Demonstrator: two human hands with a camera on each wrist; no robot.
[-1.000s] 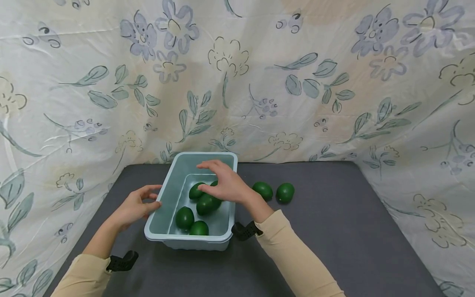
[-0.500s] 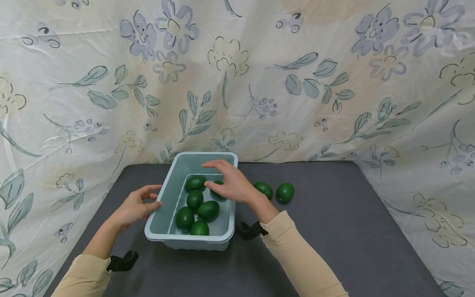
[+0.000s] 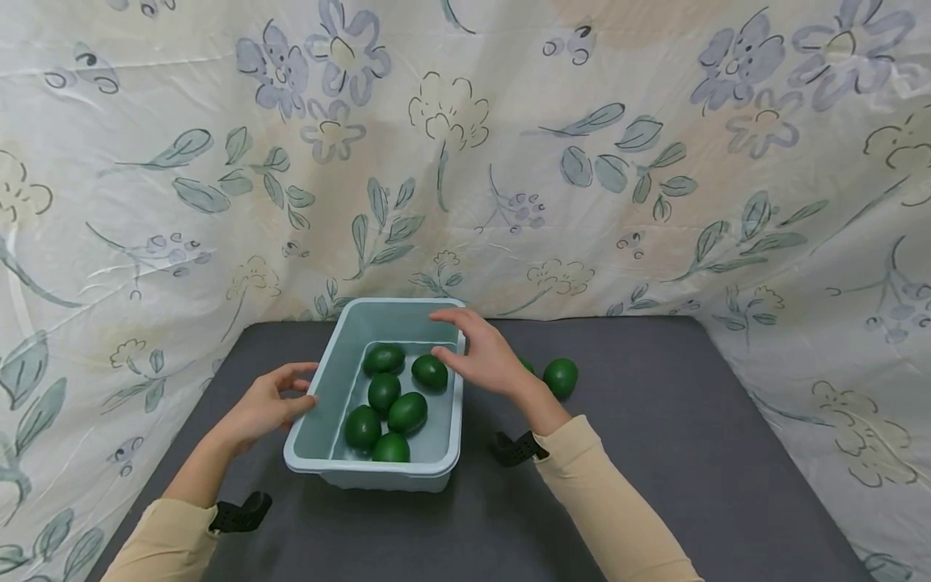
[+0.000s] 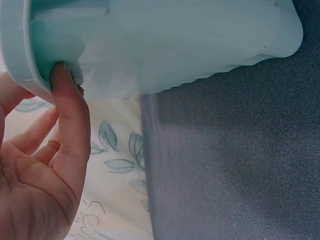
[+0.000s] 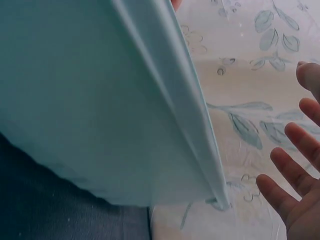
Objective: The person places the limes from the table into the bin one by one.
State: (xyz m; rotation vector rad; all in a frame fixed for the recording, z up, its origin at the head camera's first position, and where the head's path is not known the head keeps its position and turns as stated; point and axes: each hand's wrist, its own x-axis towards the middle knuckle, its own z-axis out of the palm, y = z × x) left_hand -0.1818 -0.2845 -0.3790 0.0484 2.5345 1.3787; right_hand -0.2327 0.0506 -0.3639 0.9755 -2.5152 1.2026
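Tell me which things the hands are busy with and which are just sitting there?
Busy with: the pale blue tub, gripped at its rim by the left hand; six green limes inside it; the right hand open above its far corner.

Just sitting there: two limes on the mat; grey mat; flowered cloth.

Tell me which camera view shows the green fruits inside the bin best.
The head view: it looks down into the pale blue bin, where six green fruits lie in plain sight. Both wrist views show only the bin's outer wall and rim, no fruit.
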